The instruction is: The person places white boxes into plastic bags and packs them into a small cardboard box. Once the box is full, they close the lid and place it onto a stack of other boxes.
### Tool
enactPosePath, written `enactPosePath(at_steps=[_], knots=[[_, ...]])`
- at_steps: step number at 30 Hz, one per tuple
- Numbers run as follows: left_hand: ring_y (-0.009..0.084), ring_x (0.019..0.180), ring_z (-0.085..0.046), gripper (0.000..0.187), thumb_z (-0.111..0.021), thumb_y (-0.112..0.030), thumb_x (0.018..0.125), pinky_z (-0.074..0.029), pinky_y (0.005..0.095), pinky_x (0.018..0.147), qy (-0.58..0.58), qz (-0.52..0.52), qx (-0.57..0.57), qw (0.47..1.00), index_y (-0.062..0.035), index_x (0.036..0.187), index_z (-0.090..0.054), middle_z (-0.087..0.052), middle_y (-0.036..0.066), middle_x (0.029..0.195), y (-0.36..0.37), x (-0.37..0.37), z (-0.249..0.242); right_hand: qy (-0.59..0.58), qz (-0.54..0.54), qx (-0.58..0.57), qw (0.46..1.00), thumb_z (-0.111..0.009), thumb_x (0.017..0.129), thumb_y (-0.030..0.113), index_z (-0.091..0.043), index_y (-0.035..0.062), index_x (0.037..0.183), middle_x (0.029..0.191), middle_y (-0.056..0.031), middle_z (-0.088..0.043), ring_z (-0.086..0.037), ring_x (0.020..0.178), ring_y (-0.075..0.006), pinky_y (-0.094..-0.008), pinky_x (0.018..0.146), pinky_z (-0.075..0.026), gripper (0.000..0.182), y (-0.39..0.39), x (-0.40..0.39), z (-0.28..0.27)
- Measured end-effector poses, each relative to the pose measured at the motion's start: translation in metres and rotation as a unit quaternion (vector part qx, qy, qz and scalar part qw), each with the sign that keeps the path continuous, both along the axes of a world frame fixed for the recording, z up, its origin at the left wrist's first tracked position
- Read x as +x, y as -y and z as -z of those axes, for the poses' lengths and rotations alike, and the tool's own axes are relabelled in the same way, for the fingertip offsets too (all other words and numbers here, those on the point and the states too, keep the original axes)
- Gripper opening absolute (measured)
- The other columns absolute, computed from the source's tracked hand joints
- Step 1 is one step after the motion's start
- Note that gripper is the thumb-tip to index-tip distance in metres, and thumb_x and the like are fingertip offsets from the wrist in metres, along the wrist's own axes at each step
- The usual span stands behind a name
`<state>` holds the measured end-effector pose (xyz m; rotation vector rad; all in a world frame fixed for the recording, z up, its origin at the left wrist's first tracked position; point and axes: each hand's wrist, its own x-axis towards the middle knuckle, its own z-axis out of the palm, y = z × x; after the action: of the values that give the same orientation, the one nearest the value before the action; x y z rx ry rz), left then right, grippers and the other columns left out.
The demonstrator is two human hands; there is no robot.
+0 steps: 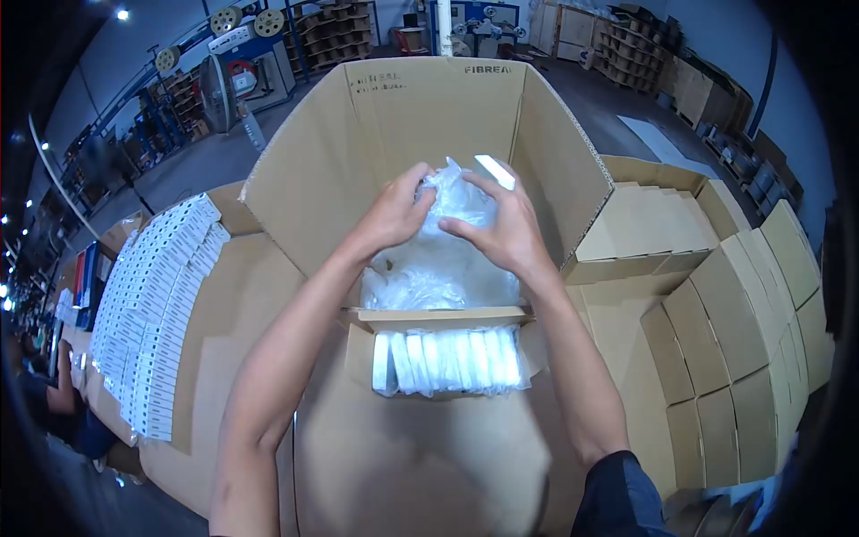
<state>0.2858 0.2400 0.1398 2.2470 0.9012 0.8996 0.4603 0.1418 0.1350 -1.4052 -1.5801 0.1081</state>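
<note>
Head view. Left hand (pixel 389 215) and right hand (pixel 506 234) raised over the large open carton (pixel 429 134), both pinching the top of a clear plastic bag (pixel 447 201). Fingers of each hand closed on the crumpled film; thumbs hidden behind it. Bag located inside the carton, above a heap of more clear film (pixel 438 273) on the carton floor. A white flat piece (pixel 495 170) projecting just above the right hand fingers; held or merely behind them: cannot tell.

Risks, as judgement:
- Thin film, gripped at one bunched point: likely to tear or slip if pulled unevenly.
- Small box (pixel 443 353) of white packets (pixel 447 360) just beside the forearms, at the carton's near edge: liable to be knocked by an elbow.
- Rows of white labelled boxes (pixel 152 313) on the bench at left, near the bench edge: liable to slide if brushed.

Hidden or unclear:
- Bag contents not readable through the glare.
- Carton floor covered by film.
- Stacked flat cartons (pixel 743 340) at right cut off by the dark lens border.
- Background racks and reels too small to identify.
</note>
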Motion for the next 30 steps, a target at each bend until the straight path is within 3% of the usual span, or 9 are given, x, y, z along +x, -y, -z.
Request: enactPosePath(at_steps=[3, 5, 10, 13, 15, 18, 24, 28, 30], knots=[[0.0150, 0.090, -0.060, 0.016, -0.053, -0.010, 0.105, -0.051, 0.0337, 0.081, 0.098, -0.010, 0.021, 0.995, 0.0020, 0.113, -0.060, -0.065, 0.010, 0.095, 0.005, 0.000, 0.012, -0.028, -0.023, -0.063, 0.997, -0.087, 0.076, 0.034, -0.073, -0.0050, 0.109, 0.114, -0.0272, -0.068, -0.066, 0.113, -0.0394, -0.0460, 0.107, -0.045, 0.053, -0.008, -0.006, -0.013], [0.0270, 0.090, -0.066, 0.018, -0.058, -0.014, 0.103, -0.052, 0.0377, 0.082, 0.165, 0.000, -0.053, 0.985, 0.0003, 0.112, -0.062, -0.068, 0.018, 0.097, 0.002, -0.001, 0.017, -0.061, -0.045, -0.080, 0.994, -0.085, 0.078, 0.033, -0.073, -0.0067, 0.092, 0.083, -0.0239, -0.072, -0.070, 0.084, -0.0402, -0.0459, 0.096, -0.049, 0.043, -0.010, -0.012, -0.014], [0.0283, 0.078, -0.066, 0.023, -0.062, -0.022, 0.102, -0.052, 0.0387, 0.077, 0.174, -0.095, 0.016, 0.980, 0.0003, 0.105, -0.067, -0.070, 0.020, 0.088, -0.004, -0.005, 0.011, -0.028, 0.013, -0.043, 0.999, -0.078, 0.083, 0.023, -0.075, -0.0027, 0.082, 0.088, -0.0254, -0.072, -0.067, 0.092, -0.0408, -0.0462, 0.091, -0.051, 0.026, -0.015, -0.014, 0.001], [0.0345, 0.088, -0.072, 0.028, -0.063, -0.027, 0.100, -0.052, 0.0431, 0.078, 0.129, -0.176, 0.034, 0.975, 0.0006, 0.102, -0.067, -0.070, 0.023, 0.088, -0.015, -0.014, 0.008, 0.023, 0.045, 0.014, 0.999, -0.078, 0.088, 0.027, -0.075, -0.0001, 0.086, 0.077, -0.0189, -0.067, -0.064, 0.085, -0.0320, -0.0438, 0.081, -0.050, 0.027, -0.008, -0.001, -0.001], [0.0405, 0.094, -0.072, 0.035, -0.062, -0.032, 0.101, -0.053, 0.0449, 0.080, 0.096, -0.199, 0.057, 0.974, 0.0021, 0.105, -0.067, -0.072, 0.023, 0.091, -0.017, -0.023, 0.006, -0.003, 0.053, -0.028, 0.998, -0.076, 0.087, 0.023, -0.075, -0.0027, 0.084, 0.083, -0.0238, -0.069, -0.065, 0.091, -0.0387, -0.0466, 0.085, -0.051, 0.026, 0.000, 0.004, -0.011], [0.0420, 0.089, -0.072, 0.043, -0.062, -0.037, 0.102, -0.055, 0.0461, 0.081, 0.080, -0.277, 0.309, 0.906, 0.0051, 0.112, -0.065, -0.073, 0.023, 0.095, -0.041, -0.014, 0.046, -0.008, 0.058, -0.026, 0.998, -0.071, 0.090, 0.019, -0.075, -0.0046, 0.087, 0.094, -0.0289, -0.068, -0.065, 0.097, -0.0439, -0.0493, 0.090, -0.051, 0.024, 0.001, 0.006, -0.013], [0.0360, 0.079, -0.071, 0.056, -0.063, -0.044, 0.101, -0.057, 0.0457, 0.080, 0.117, 0.004, -0.215, 0.970, 0.0090, 0.120, -0.061, -0.074, 0.022, 0.095, 0.032, -0.007, -0.005, 0.037, 0.046, 0.058, 0.997, -0.066, 0.094, 0.014, -0.075, -0.0075, 0.091, 0.113, -0.0333, -0.064, -0.064, 0.104, -0.0477, -0.0524, 0.097, -0.050, 0.023, -0.005, -0.002, 0.002], [0.0185, 0.075, -0.066, 0.026, -0.069, -0.022, 0.098, -0.054, 0.0344, 0.071, 0.060, -0.106, -0.056, 0.991, 0.0027, 0.103, -0.069, -0.070, 0.005, 0.081, 0.020, -0.019, -0.012, 0.042, 0.070, 0.041, 0.996, -0.066, 0.094, 0.012, -0.073, -0.0078, 0.087, 0.115, -0.0357, -0.062, -0.063, 0.106, -0.0494, -0.0533, 0.096, -0.050, 0.023, -0.005, 0.000, -0.002], [0.0262, 0.094, -0.067, 0.019, -0.070, -0.012, 0.091, -0.053, 0.0407, 0.086, -0.035, -0.157, 0.056, 0.985, 0.0005, 0.104, -0.070, -0.069, 0.015, 0.099, 0.023, -0.029, -0.007, 0.040, 0.061, 0.026, 0.997, -0.066, 0.094, 0.012, -0.072, -0.0078, 0.084, 0.113, -0.0360, -0.062, -0.062, 0.105, -0.0498, -0.0529, 0.096, -0.050, 0.023, -0.004, 0.003, -0.005]])
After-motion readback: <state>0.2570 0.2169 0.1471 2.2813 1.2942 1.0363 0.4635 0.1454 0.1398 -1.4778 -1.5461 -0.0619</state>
